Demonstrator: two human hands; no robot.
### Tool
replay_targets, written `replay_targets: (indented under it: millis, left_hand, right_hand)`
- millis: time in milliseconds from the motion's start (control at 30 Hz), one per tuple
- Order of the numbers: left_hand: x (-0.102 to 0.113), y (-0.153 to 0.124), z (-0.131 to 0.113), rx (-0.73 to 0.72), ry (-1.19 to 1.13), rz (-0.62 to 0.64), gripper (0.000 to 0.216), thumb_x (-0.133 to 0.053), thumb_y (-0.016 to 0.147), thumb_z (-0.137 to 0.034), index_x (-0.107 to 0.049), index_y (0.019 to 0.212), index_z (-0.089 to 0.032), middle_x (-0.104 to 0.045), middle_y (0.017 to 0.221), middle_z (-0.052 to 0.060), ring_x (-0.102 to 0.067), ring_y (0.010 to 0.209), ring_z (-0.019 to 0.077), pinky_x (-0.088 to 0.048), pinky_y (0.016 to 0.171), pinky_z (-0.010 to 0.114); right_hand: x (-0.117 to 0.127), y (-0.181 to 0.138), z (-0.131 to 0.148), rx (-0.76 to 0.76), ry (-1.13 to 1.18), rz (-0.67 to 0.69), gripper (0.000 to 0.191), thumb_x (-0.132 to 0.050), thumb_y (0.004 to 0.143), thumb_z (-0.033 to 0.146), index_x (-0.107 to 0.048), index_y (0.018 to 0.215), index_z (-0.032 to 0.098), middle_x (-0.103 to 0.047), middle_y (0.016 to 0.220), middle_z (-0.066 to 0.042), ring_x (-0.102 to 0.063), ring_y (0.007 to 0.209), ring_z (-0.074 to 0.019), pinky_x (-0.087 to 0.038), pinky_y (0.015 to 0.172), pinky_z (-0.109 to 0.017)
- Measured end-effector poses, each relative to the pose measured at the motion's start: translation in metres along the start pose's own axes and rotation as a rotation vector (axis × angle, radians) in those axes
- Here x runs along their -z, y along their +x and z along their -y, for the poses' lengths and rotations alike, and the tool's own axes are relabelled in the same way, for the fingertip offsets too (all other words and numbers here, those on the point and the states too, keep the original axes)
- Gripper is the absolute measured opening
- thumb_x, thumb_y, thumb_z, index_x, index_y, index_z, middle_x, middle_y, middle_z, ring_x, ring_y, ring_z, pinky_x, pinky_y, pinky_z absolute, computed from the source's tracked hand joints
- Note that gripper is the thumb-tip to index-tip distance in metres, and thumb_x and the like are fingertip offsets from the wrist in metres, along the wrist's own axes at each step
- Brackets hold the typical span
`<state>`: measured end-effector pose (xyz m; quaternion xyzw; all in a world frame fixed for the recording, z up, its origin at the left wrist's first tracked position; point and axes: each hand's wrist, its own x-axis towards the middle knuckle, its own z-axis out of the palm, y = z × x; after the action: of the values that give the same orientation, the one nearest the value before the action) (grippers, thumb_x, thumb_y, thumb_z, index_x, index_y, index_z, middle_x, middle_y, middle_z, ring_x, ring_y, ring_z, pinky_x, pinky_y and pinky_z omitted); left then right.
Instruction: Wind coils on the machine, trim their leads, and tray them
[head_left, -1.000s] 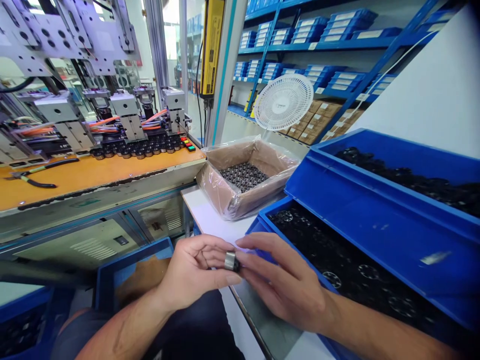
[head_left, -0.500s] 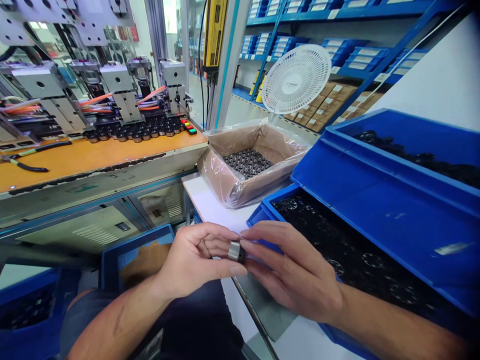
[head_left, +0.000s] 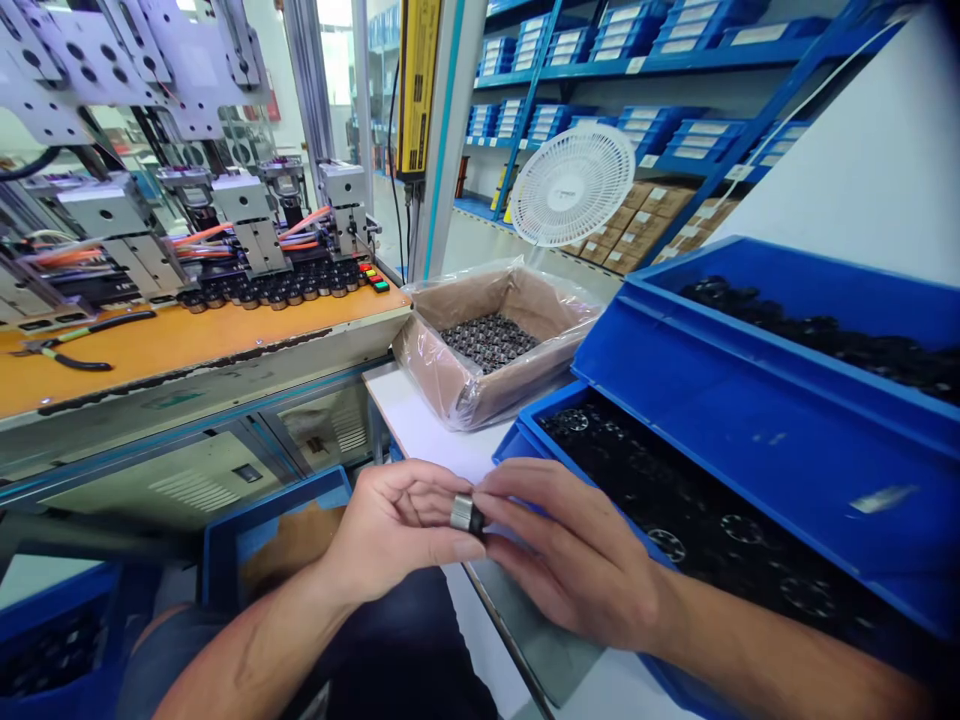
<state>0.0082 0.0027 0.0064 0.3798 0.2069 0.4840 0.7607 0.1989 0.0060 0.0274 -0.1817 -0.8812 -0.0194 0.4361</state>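
Between my two hands is a small cylindrical part (head_left: 463, 514), with a silver metal ring on its left and a black end on its right. My left hand (head_left: 394, 525) grips the ring, thumb underneath and fingers curled behind. From the other side, my right hand (head_left: 574, 560) pinches the black end with its fingertips, which partly cover it. Both hands are held over the near edge of a white table, with a grey mat (head_left: 536, 630) below. Just beyond my right hand lies a blue bin (head_left: 525, 440) full of black parts.
A plastic-lined carton (head_left: 457, 395) of small parts stands ahead. Another blue bin (head_left: 750, 390) is tilted above the lower one at right. On the orange bench (head_left: 187, 345) are pliers (head_left: 75, 345), rows of black round parts (head_left: 292, 288) and machine fixtures. A white fan (head_left: 574, 185) stands behind.
The view has tilted slightly upward, so the surroundings sit lower in the picture. The cylindrical part has turned a little in my fingers, and both hands keep their hold.
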Motion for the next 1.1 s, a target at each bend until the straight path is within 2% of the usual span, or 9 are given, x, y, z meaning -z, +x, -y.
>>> replay_targets:
  millis: [100, 233, 367, 700, 1100]
  left_hand:
    - [-0.0007, -0.0014, -0.0001, -0.026, 0.014, -0.004, 0.039, -0.085, 0.058, 0.002, -0.076, 0.09, -0.018, -0.08, 0.083, 0.0, -0.073, 0.074, 0.0074, -0.058, 0.072, 0.013]
    - [-0.0017, -0.0029, -0.0008, -0.038, 0.037, -0.005, 0.039, -0.085, 0.058, 0.001, -0.076, 0.091, -0.018, -0.08, 0.083, 0.0, -0.074, 0.074, 0.0081, -0.059, 0.072, 0.014]
    - [-0.0025, -0.0052, -0.001, -0.037, 0.044, -0.006, 0.039, -0.085, 0.059, 0.002, -0.076, 0.09, -0.018, -0.08, 0.084, 0.0, -0.074, 0.074, 0.0082, -0.059, 0.073, 0.015]
    - [-0.0032, -0.0043, -0.0021, -0.031, 0.051, -0.021, 0.039, -0.085, 0.058, 0.002, -0.076, 0.09, -0.018, -0.08, 0.082, -0.001, -0.073, 0.073, 0.007, -0.059, 0.072, 0.014]
    - [-0.0042, -0.0053, -0.002, -0.02, 0.066, -0.054, 0.038, -0.087, 0.056, 0.0, -0.075, 0.089, -0.017, -0.079, 0.079, -0.001, -0.072, 0.07, 0.0069, -0.058, 0.069, 0.013]
  right_hand:
    - [-0.0013, 0.0006, -0.0009, 0.017, 0.012, -0.002, 0.029, -0.056, 0.09, 0.005, -0.056, 0.119, 0.005, -0.06, 0.105, -0.014, -0.06, 0.1, -0.0226, -0.06, 0.08, -0.038]
    - [-0.0004, 0.0021, 0.0009, -0.002, -0.007, -0.008, 0.028, -0.059, 0.091, 0.011, -0.057, 0.118, 0.005, -0.061, 0.103, -0.015, -0.061, 0.098, -0.0233, -0.059, 0.08, -0.039]
    - [0.0018, 0.0045, 0.0035, -0.011, 0.007, -0.013, 0.025, -0.057, 0.09, 0.006, -0.059, 0.115, 0.007, -0.062, 0.103, -0.015, -0.062, 0.099, -0.0218, -0.059, 0.08, -0.037]
    - [0.0, 0.0028, 0.0033, -0.007, 0.0, -0.01, 0.022, -0.056, 0.093, 0.009, -0.058, 0.115, 0.007, -0.061, 0.103, -0.013, -0.059, 0.098, -0.0201, -0.058, 0.08, -0.037]
    - [-0.0008, 0.0026, 0.0016, 0.003, 0.018, -0.031, 0.021, -0.059, 0.091, 0.006, -0.06, 0.112, 0.005, -0.061, 0.104, -0.015, -0.06, 0.1, -0.0213, -0.058, 0.081, -0.036]
